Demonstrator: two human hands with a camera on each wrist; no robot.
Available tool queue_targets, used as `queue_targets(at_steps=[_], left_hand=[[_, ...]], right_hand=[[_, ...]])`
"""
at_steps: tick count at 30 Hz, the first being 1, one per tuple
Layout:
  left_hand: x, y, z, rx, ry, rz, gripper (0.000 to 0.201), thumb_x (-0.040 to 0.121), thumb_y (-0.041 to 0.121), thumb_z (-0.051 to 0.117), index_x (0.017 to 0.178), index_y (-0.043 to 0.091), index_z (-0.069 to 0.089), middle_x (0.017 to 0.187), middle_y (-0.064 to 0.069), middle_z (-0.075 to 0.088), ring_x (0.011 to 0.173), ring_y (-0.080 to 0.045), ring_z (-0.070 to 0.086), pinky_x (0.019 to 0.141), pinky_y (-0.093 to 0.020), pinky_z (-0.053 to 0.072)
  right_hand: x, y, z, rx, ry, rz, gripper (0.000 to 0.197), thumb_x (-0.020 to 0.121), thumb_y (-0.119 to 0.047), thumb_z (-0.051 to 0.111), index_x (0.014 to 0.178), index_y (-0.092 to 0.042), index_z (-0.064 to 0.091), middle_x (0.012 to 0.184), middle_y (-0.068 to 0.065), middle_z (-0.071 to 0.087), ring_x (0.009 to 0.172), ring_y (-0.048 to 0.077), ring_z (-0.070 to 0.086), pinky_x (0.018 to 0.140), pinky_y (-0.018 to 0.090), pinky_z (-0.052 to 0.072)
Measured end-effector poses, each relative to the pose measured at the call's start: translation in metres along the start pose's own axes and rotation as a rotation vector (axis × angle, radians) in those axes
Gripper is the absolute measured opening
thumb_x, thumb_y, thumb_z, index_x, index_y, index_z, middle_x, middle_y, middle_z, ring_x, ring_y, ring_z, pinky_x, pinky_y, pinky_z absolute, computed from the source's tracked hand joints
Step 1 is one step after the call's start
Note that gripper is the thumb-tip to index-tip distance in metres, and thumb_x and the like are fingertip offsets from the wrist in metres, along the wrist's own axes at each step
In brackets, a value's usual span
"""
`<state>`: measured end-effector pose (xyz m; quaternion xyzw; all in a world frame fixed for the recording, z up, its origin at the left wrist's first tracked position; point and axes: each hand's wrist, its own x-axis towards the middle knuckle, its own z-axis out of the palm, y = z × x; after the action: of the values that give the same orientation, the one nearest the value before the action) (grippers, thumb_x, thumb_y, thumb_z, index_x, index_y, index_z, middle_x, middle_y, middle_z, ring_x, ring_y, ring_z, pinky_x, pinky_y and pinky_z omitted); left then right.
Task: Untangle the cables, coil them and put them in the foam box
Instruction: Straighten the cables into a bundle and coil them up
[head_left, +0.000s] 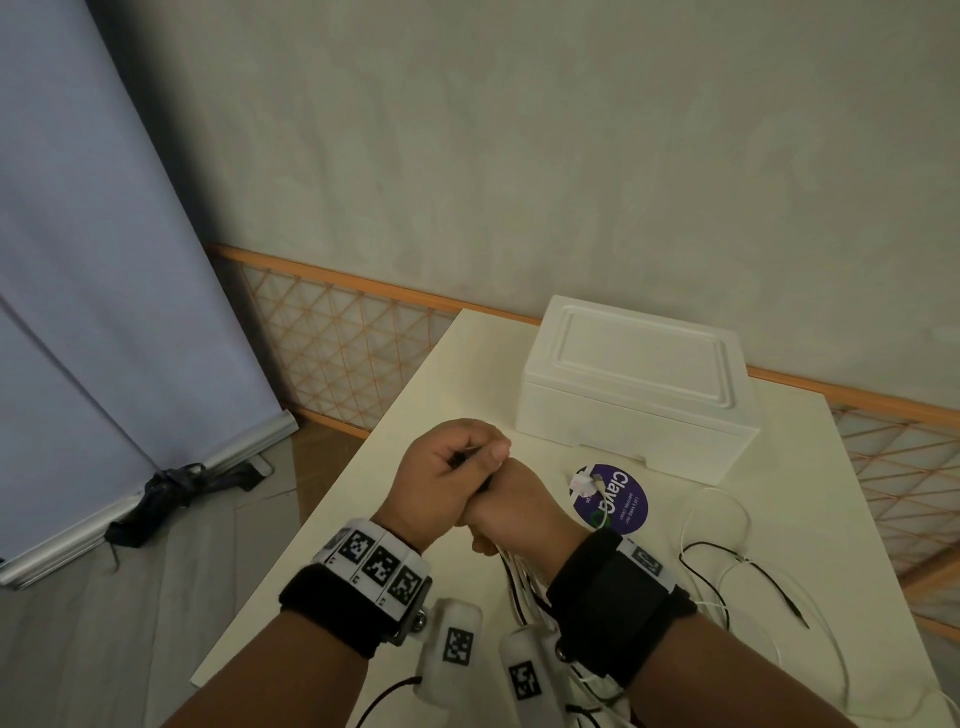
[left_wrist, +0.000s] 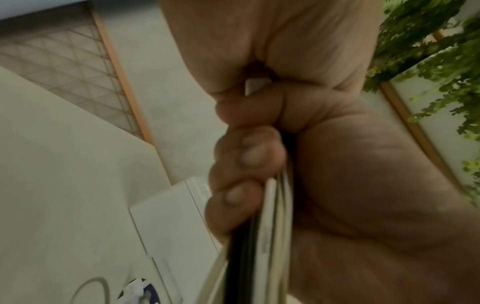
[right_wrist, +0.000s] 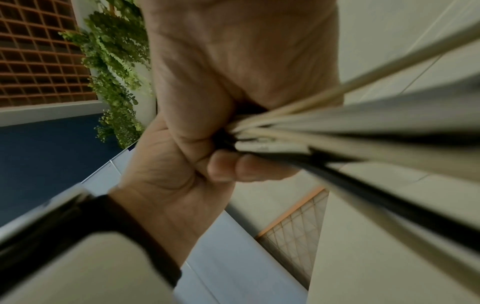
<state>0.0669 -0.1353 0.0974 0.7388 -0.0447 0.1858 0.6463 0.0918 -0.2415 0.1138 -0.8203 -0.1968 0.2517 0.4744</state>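
Observation:
Above the near half of the cream table, both hands meet around a bundle of white and black cables. My left hand curls over the top and pinches a black strand by the thumb. Below it, my right hand grips the bundle, whose strands hang down past the wrist. The left wrist view shows fingers wrapped round the cables. In the right wrist view the cables fan out from the fist. The white foam box stands behind the hands with its lid on.
Loose black cable and thin white cable trail over the table's right side. A round purple label lies in front of the box with a small white piece on it. An orange lattice fence runs behind the table; floor lies left.

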Motion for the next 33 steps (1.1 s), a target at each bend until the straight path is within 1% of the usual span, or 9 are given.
queue_targets(at_steps=[4, 7, 11, 17, 21, 24, 26, 29, 33], left_hand=[[0.003, -0.002, 0.001, 0.149, -0.093, 0.019, 0.025, 0.087, 0.043, 0.046, 0.078, 0.022, 0.058, 0.077, 0.004, 0.057, 0.074, -0.010, 0.053, 0.072, -0.024, 0.044], [0.005, 0.000, -0.003, 0.001, -0.141, -0.084, 0.038, 0.092, 0.043, 0.040, 0.093, 0.015, 0.067, 0.095, 0.002, 0.068, 0.091, -0.015, 0.060, 0.082, -0.020, 0.047], [0.008, 0.001, -0.009, -0.285, -0.114, -0.277, 0.035, 0.098, 0.034, 0.042, 0.113, 0.015, 0.066, 0.114, -0.006, 0.070, 0.112, -0.016, 0.062, 0.088, -0.023, 0.049], [0.000, -0.004, -0.011, -0.256, -0.194, -0.250, 0.024, 0.091, 0.032, 0.056, 0.107, 0.029, 0.074, 0.129, 0.011, 0.062, 0.128, -0.008, 0.050, 0.104, -0.026, 0.040], [0.004, -0.003, -0.012, -0.180, -0.212, -0.194, 0.027, 0.098, 0.008, 0.046, 0.114, 0.013, 0.067, 0.130, 0.016, 0.060, 0.129, -0.004, 0.047, 0.103, -0.016, 0.038], [0.004, -0.004, -0.016, -0.203, -0.162, -0.158, 0.019, 0.089, 0.006, 0.047, 0.104, 0.004, 0.059, 0.124, 0.004, 0.066, 0.126, -0.013, 0.053, 0.104, -0.027, 0.042], [0.006, -0.003, -0.023, -0.070, -0.148, -0.106, 0.015, 0.086, 0.010, 0.050, 0.097, 0.008, 0.060, 0.119, 0.008, 0.068, 0.122, -0.010, 0.057, 0.101, -0.028, 0.045], [0.011, -0.002, -0.036, 0.396, -0.188, 0.086, 0.026, 0.083, 0.034, 0.056, 0.101, 0.022, 0.071, 0.108, 0.015, 0.071, 0.106, -0.002, 0.063, 0.094, -0.032, 0.051], [0.015, 0.011, -0.034, 0.575, -0.241, 0.167, 0.045, 0.079, 0.042, 0.048, 0.103, 0.015, 0.074, 0.112, 0.002, 0.071, 0.103, -0.006, 0.065, 0.089, -0.032, 0.053]], right_hand=[[-0.001, -0.002, -0.002, 0.010, 0.008, -0.040, 0.020, 0.079, -0.004, 0.056, 0.063, -0.015, 0.059, 0.046, -0.005, 0.058, 0.044, 0.010, 0.059, 0.046, 0.022, 0.046], [-0.001, 0.000, -0.003, 0.028, 0.049, -0.040, 0.029, 0.079, -0.004, 0.063, 0.058, -0.021, 0.053, 0.038, -0.013, 0.052, 0.037, -0.002, 0.049, 0.044, 0.016, 0.038], [0.001, 0.003, -0.002, 0.071, 0.037, -0.016, 0.026, 0.077, -0.006, 0.069, 0.058, -0.017, 0.053, 0.036, -0.012, 0.048, 0.033, 0.000, 0.043, 0.046, 0.021, 0.034], [-0.002, 0.005, -0.002, 0.117, 0.028, -0.021, 0.015, 0.070, -0.006, 0.073, 0.065, -0.014, 0.062, 0.052, -0.004, 0.059, 0.043, 0.011, 0.055, 0.047, 0.024, 0.044], [0.000, 0.005, -0.001, 0.083, 0.061, -0.048, 0.029, 0.071, -0.004, 0.074, 0.061, -0.025, 0.057, 0.046, -0.015, 0.058, 0.040, -0.001, 0.053, 0.047, 0.017, 0.040], [0.000, 0.002, -0.002, 0.065, 0.051, -0.087, 0.034, 0.070, -0.003, 0.074, 0.058, -0.027, 0.054, 0.044, -0.020, 0.056, 0.040, -0.005, 0.051, 0.046, 0.011, 0.037], [-0.001, 0.003, -0.003, 0.065, 0.055, -0.088, 0.032, 0.069, -0.004, 0.075, 0.059, -0.028, 0.055, 0.045, -0.020, 0.056, 0.040, -0.005, 0.051, 0.046, 0.012, 0.037], [-0.001, 0.006, -0.003, 0.048, 0.074, -0.090, 0.032, 0.070, -0.005, 0.074, 0.060, -0.030, 0.056, 0.047, -0.021, 0.057, 0.043, -0.005, 0.052, 0.049, 0.015, 0.039], [0.005, 0.007, -0.004, 0.022, 0.145, -0.107, 0.025, 0.069, -0.003, 0.071, 0.063, -0.025, 0.061, 0.054, -0.012, 0.059, 0.051, 0.001, 0.054, 0.052, 0.023, 0.043]])
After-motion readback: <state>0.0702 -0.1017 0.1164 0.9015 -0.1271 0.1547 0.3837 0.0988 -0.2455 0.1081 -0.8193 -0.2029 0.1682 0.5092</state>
